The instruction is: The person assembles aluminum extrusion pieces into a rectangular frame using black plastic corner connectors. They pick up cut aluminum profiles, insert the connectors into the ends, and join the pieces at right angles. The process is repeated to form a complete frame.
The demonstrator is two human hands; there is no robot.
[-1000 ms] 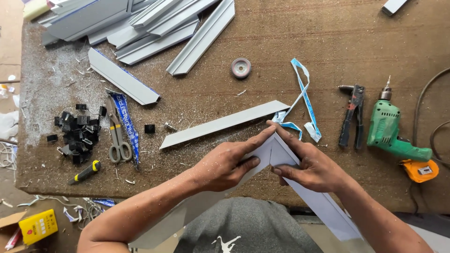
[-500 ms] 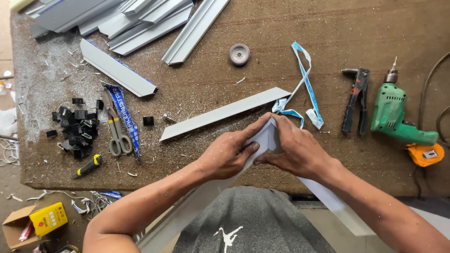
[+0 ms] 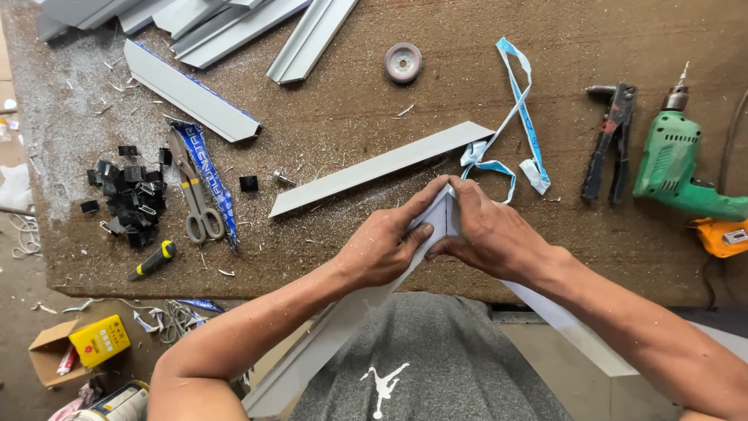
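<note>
Pinching two grey mitred profiles point(image 3: 446, 222) into one corner joint, my left hand point(image 3: 382, 249) and right hand point(image 3: 491, 234) both clamped shut. One loose profile point(image 3: 382, 166) just beyond, one drill point(image 3: 674, 168) far right on bench point(image 3: 327, 117).

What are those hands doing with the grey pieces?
A person is pressing two long grey metal strips together so their slanted ends meet in a corner at the table edge. The left hand grips one strip, the right hand grips the other strip. Nearby on the brown table lie scissors, a green drill, black clips and another grey strip.
</note>
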